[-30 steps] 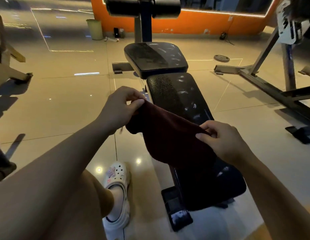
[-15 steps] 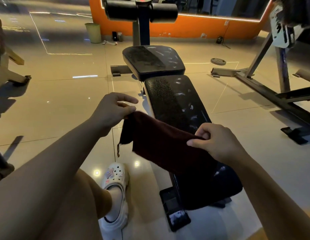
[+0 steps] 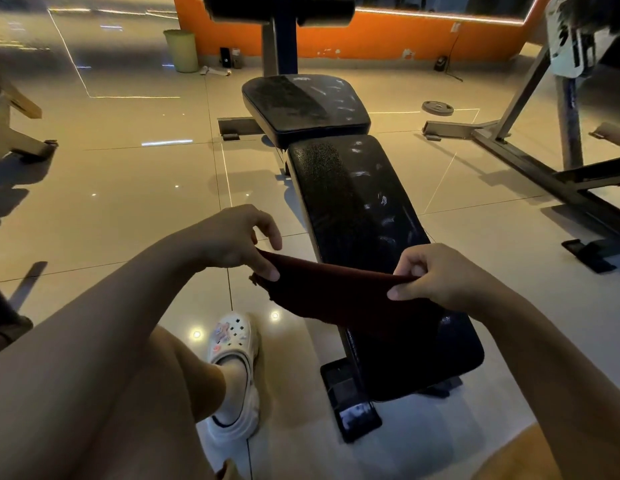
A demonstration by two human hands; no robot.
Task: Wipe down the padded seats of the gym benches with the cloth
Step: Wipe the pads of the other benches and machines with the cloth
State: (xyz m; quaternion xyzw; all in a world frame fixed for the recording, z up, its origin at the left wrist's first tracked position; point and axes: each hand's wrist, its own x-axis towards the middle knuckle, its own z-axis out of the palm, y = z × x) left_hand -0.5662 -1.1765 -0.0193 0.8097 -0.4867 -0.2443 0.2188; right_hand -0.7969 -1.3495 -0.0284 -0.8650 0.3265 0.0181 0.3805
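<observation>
Cloth (image 3: 339,299): dark maroon, held in the air between both hands, stretched across the near end of the long back pad (image 3: 357,216). Its lower edge hangs over the pad's near end; whether it touches the vinyl cannot be told from this view. From the person, the cloth sits at about 12 o'clock, low and close.

Handling judgement: soft, light, limp. It sags between the two grip points and drapes at its free edge, so it carries no shape of its own. Likely absorbent with some drag on textured vinyl; not fragile, little slip risk in a pinch. Best taken at opposite edges for spreading, or bunched under a flat palm for wiping pressure.

Left hand (image 3: 232,240): pinches the cloth's left edge, at the cloth's 9 o'clock, between thumb and a lower finger. The other fingers are lifted and spread loosely above, not on the fabric.

Right hand (image 3: 436,275): fingers curled, gripping the cloth's right edge at its 3 o'clock, thumb beneath and knuckles up. Firmer hold than the left.

Pads: the back pad runs away toward 12 o'clock; the smaller seat pad (image 3: 305,105) lies beyond it at the far end, just beside it. Both show pale scuffs or smears on black textured upholstery. Vinyl looks firm, padded and cleanable.

Judgement on stage: the cloth is spread, and wiping contact on this bench is not yet evident.
</observation>
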